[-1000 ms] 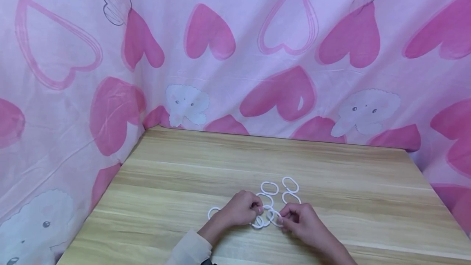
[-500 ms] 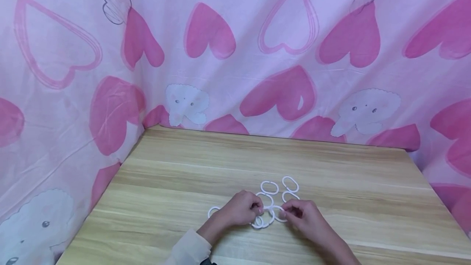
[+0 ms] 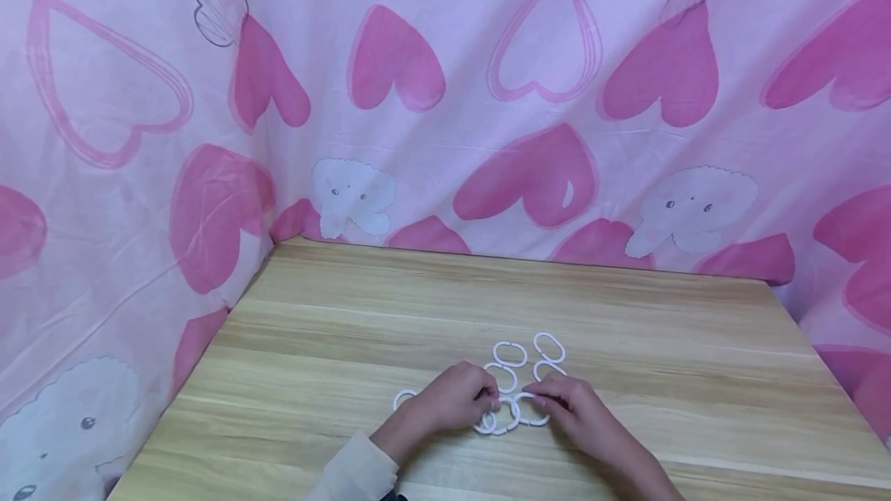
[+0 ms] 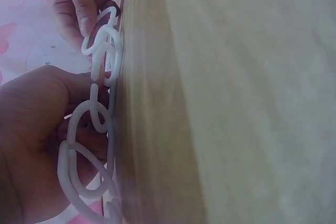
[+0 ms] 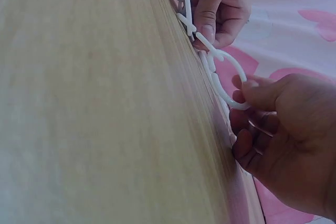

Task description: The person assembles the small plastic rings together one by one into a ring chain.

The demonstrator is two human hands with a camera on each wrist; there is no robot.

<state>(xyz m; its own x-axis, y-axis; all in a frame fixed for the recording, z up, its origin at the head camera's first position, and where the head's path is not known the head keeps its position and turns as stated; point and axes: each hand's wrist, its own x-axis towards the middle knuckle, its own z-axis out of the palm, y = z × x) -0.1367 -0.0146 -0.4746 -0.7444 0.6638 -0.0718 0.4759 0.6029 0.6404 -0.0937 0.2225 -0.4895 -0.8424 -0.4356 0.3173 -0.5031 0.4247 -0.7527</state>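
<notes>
Near the front middle of the table, several white plastic oval links are hooked into a chain. My right hand (image 3: 574, 412) pinches the end link (image 5: 240, 67) between thumb and fingers. Just left of it, my left hand (image 3: 459, 397) has curled fingers gripping the chain at a neighbouring link (image 3: 516, 413). In the left wrist view, more joined links (image 4: 64, 174) trail past the left palm. The left hand's fingers partly cover the chain in the head view.
Beyond the hands, loose-looking oval links (image 3: 510, 354) lie on the wooden table (image 3: 334, 315), with another pair (image 3: 550, 348) to their right. One more link (image 3: 402, 397) shows left of the left wrist. A pink heart-print curtain (image 3: 418, 176) borders the table's back and left.
The right hand has shifted slightly right and up, and its end link has swung from slanting across the neighbouring link to lying out to the right. The left hand stays almost still.
</notes>
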